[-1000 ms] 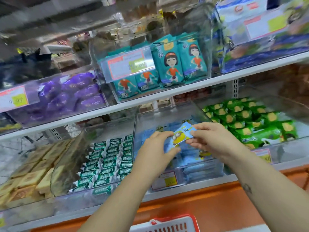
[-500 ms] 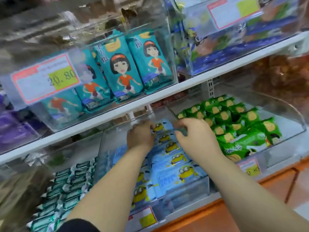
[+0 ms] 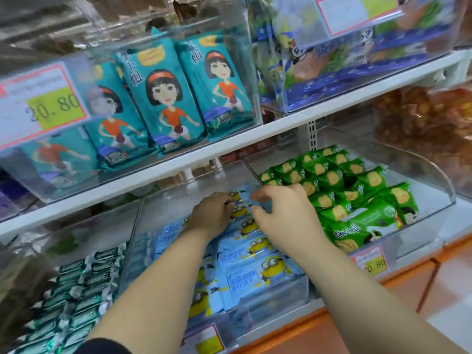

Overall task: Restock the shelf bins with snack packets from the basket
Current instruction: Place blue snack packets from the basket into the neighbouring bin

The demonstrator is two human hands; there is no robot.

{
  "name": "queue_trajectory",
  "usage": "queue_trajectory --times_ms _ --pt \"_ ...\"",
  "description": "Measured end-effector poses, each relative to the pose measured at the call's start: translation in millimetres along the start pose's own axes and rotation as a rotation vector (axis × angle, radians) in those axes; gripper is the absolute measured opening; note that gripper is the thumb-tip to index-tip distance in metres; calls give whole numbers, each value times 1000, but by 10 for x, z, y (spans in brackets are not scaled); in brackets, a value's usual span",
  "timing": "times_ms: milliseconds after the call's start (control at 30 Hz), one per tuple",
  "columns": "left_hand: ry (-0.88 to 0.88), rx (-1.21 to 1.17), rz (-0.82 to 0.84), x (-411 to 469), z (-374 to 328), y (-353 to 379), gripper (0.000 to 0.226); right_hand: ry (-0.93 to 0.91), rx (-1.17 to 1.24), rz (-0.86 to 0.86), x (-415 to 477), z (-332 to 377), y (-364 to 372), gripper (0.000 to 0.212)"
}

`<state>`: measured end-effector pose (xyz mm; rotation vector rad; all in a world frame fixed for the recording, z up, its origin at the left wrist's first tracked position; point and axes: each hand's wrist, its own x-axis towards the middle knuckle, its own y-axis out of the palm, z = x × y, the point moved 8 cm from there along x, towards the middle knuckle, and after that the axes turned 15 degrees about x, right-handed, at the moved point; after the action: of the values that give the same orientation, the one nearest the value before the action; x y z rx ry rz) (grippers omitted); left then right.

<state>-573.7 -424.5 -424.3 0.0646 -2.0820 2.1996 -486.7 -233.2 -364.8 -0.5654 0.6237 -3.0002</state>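
Both hands have gone from the bin's front edge, where they held one blue packet between them a second ago, to deep at its back. Left hand [image 3: 213, 213] and right hand [image 3: 283, 213] now sit close together over the far end of the blue packets [image 3: 251, 273], fingers curled down onto the rearmost ones; whether either grips a packet I cannot tell. The row of blue packets runs from the back wall down to the front edge of the clear bin [image 3: 275, 298], between the dark-green packets [image 3: 79, 300] on its left and the bright-green ones [image 3: 350, 198] on its right. I judge that the packet is being seated at the back. The basket is out of view.
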Motion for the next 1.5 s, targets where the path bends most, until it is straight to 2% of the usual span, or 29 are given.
queue_trajectory --times_ms 67,233,433,533,633,833,933,1033,1100,1300,1433,1467,1500 --pt "-9 9 43 -65 -39 -98 31 2 -33 20 12 20 6 28" --pt "-67 -96 -9 -541 -200 -615 31 -114 -158 -12 -101 232 -45 27" --pt "40 -272 -264 -1760 -198 -1079 21 -264 -98 32 -549 566 147 22" --pt "67 -317 -308 -2461 -68 -1077 21 -296 -51 93 -805 651 344 21" --pt "-66 -393 -272 -3113 152 -734 18 -262 20 179 -1164 623 576 15" --pt "-327 -473 -92 -4058 405 537 21 -180 -28 402 -2003 323 1147 11" --pt "-394 -477 118 -4285 335 1249 23 -17 -181 545 -2175 -53 1373 15" --pt "-453 -514 260 -4496 195 1842 24 162 -430 725 -2327 -487 1545 25" --pt "-453 -547 373 -4586 33 2174 24 213 -543 765 -2364 -664 1562 26" --pt "-413 -736 678 -4664 -563 2785 22 262 -610 876 -2479 -811 1670 30" --pt "-463 -898 933 -4822 -1011 3043 56 307 -551 923 -2495 -799 1696 34" --pt "-462 -922 968 -4839 -1121 3069 52 315 -540 928 -2500 -800 1694 34" --pt "-446 -919 977 -4836 -1214 3106 35 322 -531 932 -2505 -806 1692 34"
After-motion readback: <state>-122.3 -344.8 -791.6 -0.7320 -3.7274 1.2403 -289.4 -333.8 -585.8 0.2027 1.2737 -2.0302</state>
